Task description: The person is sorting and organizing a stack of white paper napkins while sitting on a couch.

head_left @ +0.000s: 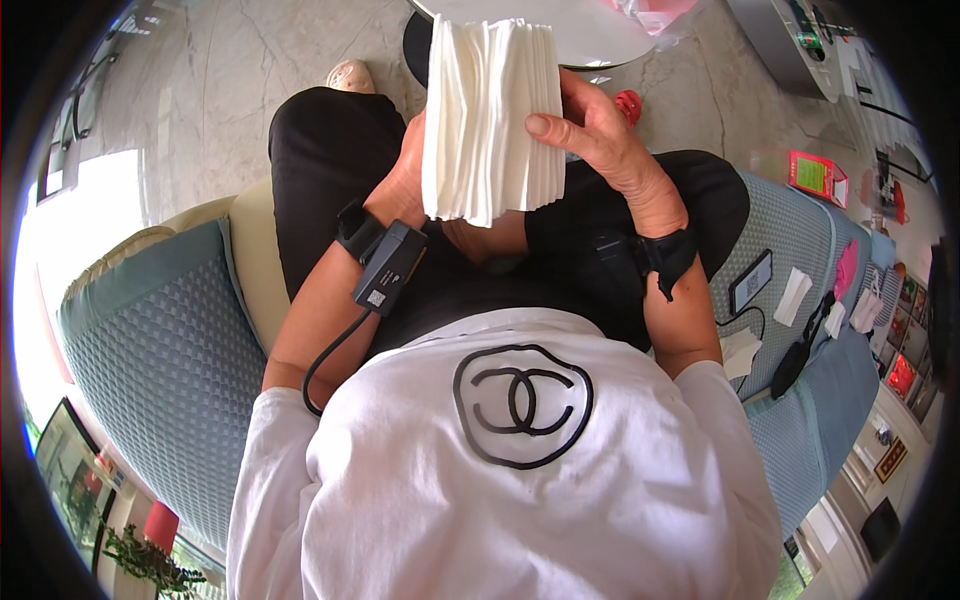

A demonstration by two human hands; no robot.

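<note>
Here, hands [408, 165] [612, 138] (opposed), clasping white sheets [492, 120]

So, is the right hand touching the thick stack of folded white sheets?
Touching: the head view shows the right hand laying its thumb tip on the white stack.

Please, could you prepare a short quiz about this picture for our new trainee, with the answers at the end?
1. Multiple choice: what is between the left hand and the right hand?
A) a blue bottle
B) a stack of folded white sheets
C) a metal bowl

2. True or false: the phone lies on the person's right side, on the blue cover.

3. Fill in: the right hand's ____ reaches over the visible face of the stack.

Key: 1. B; 2. True; 3. thumb.
</note>
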